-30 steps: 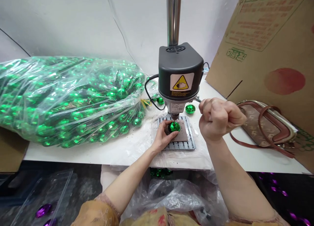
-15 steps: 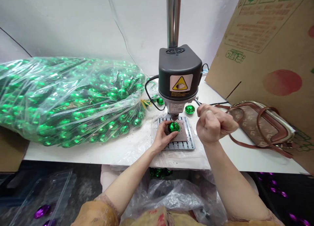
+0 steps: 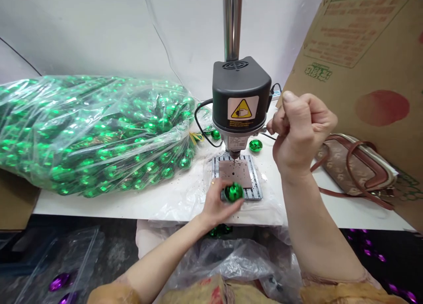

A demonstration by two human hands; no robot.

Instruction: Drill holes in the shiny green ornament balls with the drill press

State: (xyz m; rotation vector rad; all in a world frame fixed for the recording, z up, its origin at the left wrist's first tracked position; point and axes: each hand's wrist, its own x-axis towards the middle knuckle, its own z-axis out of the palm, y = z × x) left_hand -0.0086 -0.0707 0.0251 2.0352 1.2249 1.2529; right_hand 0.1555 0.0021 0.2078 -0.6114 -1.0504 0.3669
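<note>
My left hand (image 3: 218, 202) pinches a shiny green faceted bauble (image 3: 234, 192) between thumb and fingers, above the front of the drill press base (image 3: 257, 180). Over the base stands a small black drill press (image 3: 241, 92) with a hand-warning sticker. Its thin drill bit (image 3: 234, 161) points down, clear of the bauble. A brown square pad (image 3: 243, 174) with a dark hole and scattered chips lies on the slotted base. My right hand (image 3: 299, 132) is closed in a fist at the press's right side, around its feed lever (image 3: 263, 129), mostly hidden by the fingers.
A big clear plastic bag (image 3: 99, 136) full of green baubles fills the table's left. Another green bauble (image 3: 255, 145) lies right of the press. A brown handbag (image 3: 358, 167) and a large cardboard box (image 3: 357, 66) stand at right. Purple baubles (image 3: 59, 282) lie below at left.
My left hand has drawn the green bauble out from under the bit, toward me. My right fist has risen with the lever, and the bit now stands free above the pad.
</note>
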